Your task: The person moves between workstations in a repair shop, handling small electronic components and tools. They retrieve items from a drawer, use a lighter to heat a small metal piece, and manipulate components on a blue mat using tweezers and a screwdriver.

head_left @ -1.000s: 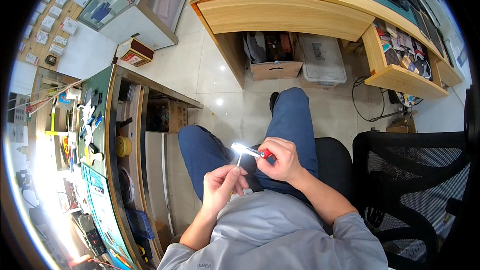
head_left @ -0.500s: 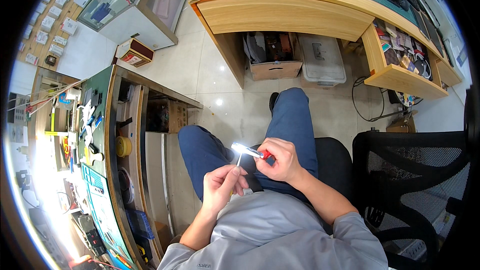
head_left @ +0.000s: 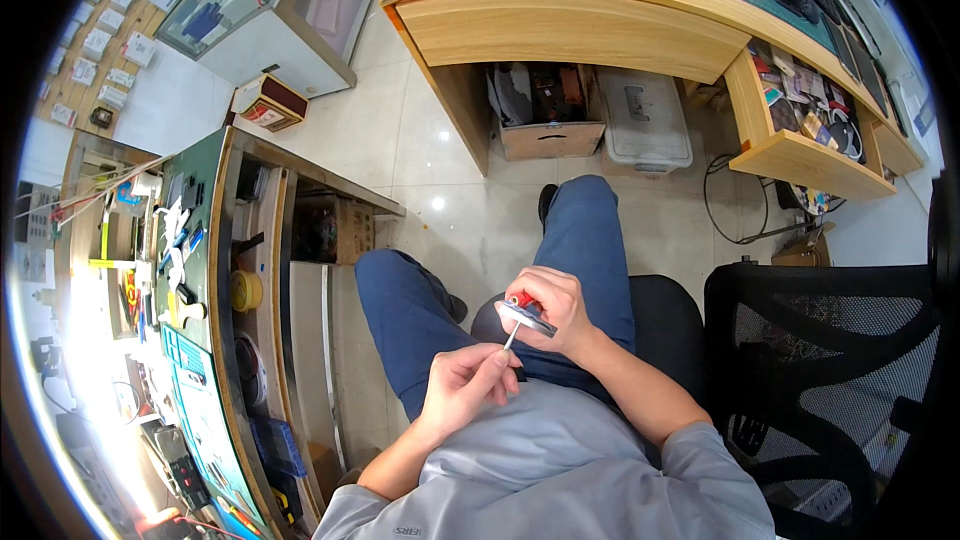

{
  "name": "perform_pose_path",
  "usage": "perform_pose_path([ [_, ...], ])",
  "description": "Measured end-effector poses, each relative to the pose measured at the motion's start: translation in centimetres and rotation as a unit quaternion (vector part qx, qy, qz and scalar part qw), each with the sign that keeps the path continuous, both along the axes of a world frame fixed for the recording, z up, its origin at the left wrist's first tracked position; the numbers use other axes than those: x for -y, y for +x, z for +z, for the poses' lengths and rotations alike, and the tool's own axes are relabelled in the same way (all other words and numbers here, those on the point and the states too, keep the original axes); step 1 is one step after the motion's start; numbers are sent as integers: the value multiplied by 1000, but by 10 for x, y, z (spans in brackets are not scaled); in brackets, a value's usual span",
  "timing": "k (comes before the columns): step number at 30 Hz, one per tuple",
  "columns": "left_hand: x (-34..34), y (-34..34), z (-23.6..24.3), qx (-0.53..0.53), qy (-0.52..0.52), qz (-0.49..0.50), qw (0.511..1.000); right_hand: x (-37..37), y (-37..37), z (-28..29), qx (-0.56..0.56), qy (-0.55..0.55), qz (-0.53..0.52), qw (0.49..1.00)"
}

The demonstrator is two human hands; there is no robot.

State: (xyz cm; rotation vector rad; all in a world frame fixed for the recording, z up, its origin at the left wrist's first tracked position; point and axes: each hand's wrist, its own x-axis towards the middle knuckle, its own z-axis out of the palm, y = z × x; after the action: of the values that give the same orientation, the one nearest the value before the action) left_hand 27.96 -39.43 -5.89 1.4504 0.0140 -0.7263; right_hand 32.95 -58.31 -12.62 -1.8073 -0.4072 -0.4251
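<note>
My left hand (head_left: pixel 470 385) pinches a thin white stick (head_left: pixel 509 339) that points up toward the tool in my right hand. My right hand (head_left: pixel 560 310) grips a red object (head_left: pixel 519 297) with a flat silver-and-dark metal piece (head_left: pixel 532 321) angled across it; I cannot tell exactly what tool this is. The stick's tip meets or lies just under the metal piece; contact is unclear. Both hands are over my lap, between my blue-trousered legs (head_left: pixel 585 220).
A green-topped workbench (head_left: pixel 200 170) with tools stands at my left. Ahead is a wooden desk (head_left: pixel 560 25) with an open drawer (head_left: pixel 810 165), a cardboard box (head_left: pixel 550 140) and plastic bin (head_left: pixel 645 130) beneath. A mesh chair (head_left: pixel 820 360) is at my right.
My right hand has raised and turned the tool, so the metal piece now slants down to the right and the red part sits higher. My left hand has moved right with the stick.
</note>
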Motion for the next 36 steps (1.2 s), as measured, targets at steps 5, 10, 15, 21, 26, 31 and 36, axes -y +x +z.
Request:
perform_pose_path([
  [5,-1,0,1,-1,0,-1,1000,-1,3,2,4,16,10,1000],
  [10,-2,0,-1,3,-6,-5,1000,-1,4,4,3,25,23,999],
  [15,-2,1,1,3,-8,-8,1000,-3,3,3,9,28,22,999],
  [21,-2,1,1,2,-12,-7,1000,-4,3,4,9,25,23,999],
  [26,-2,0,1,3,-9,-6,1000,-4,3,3,10,27,23,999],
  [31,-2,0,0,3,-4,-8,1000,-4,3,2,8,30,27,999],
  [36,-2,0,0,4,0,-8,1000,-3,2,3,10,31,26,999],
])
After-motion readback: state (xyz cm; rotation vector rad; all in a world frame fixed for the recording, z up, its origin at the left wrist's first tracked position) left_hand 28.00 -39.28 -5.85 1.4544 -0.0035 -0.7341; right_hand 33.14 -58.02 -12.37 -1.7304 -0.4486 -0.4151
